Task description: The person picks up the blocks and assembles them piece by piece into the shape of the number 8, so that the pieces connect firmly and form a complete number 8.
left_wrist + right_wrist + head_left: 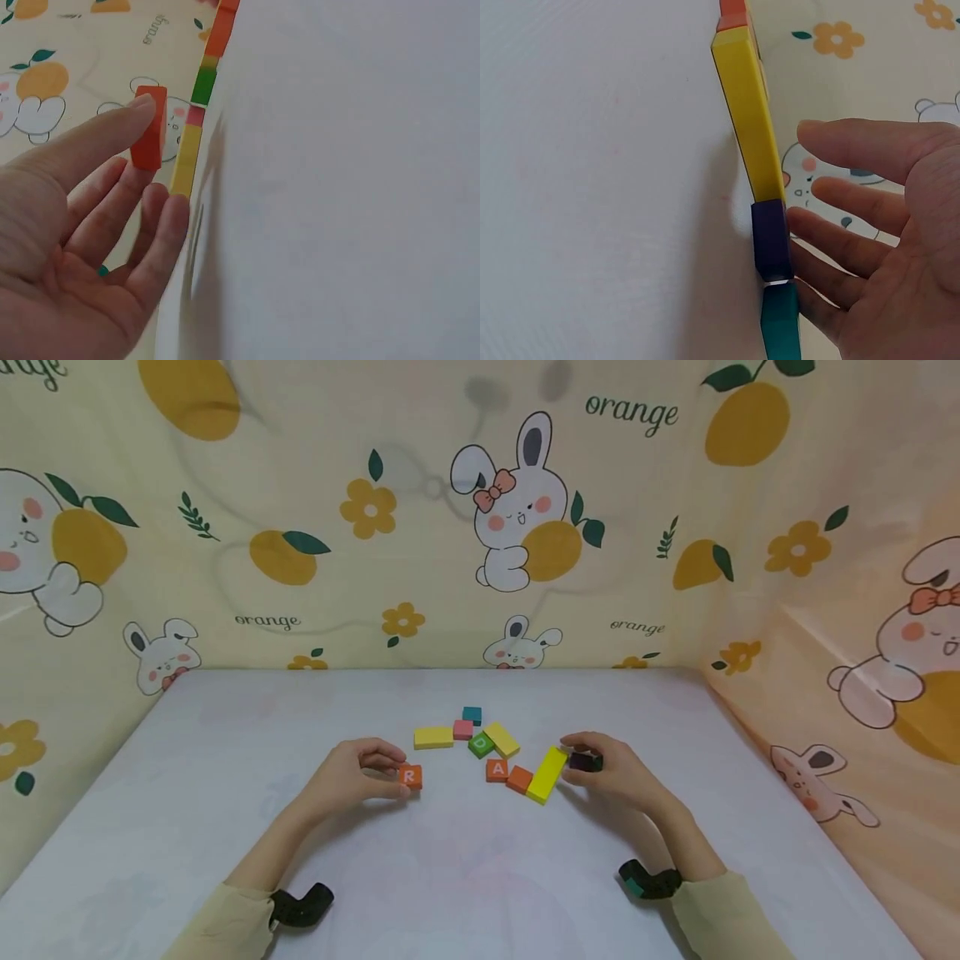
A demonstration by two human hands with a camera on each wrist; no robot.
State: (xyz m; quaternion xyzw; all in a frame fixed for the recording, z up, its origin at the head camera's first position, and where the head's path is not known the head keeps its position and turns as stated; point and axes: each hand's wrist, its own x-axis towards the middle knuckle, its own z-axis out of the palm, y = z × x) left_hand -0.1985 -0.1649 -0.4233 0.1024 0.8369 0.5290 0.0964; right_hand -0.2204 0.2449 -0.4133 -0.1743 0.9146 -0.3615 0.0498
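Head view: the orange R block [410, 777] is left of the main cluster, up in the person's left hand [345, 774]. What else is around it?

Lots of blocks on the white table [420, 877]. Off to its right there's an orange A block [497, 770], then a plain orange block [519, 779], then a long yellow block [547, 774] slanting toward the right hand [618, 772]. Behind those: a flat yellow block [433, 738], pink block [462, 729], teal block [472, 716], green D block [481, 744] and a tilted yellow block [501, 740]. The right hand gets in the way of the dark purple block [771, 240] a bit.

Head count?

Three orange, three yellow, one each of pink, green and purple. One teal from up top; the right wrist view has a teal one just beside the purple, can't tell if it's the same.

And the grip?

Left thumb and fingertips are pinching the R one right at the tips, lifted off the table. Right fingers are loosely spread, thumb well apart, tips right by the purple one. Can't tell if they touch it.
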